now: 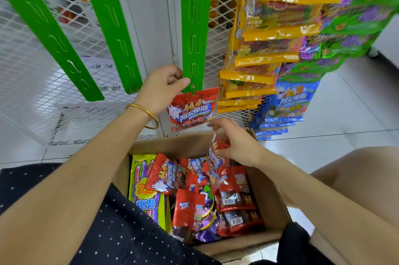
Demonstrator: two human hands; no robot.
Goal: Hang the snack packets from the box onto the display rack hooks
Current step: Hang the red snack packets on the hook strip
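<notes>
Red packet (191, 109) hangs from the lowest hook (192, 90) of the green strip (194, 27), whose end the left hand (164, 87) pinches. The right hand (235, 143) grips a second packet (216, 156) above the box (267, 189). Hold the strip steady and push the hole fully on.

Floor (356, 113): glossy pale tiles, thin grey grout, soft reflections. Behind: white expanded-metal mesh panels (32, 59) either side of a flat white post (151, 16). Far right: white unit (386, 35) on a caster (372, 54). Light bright, even.
</notes>
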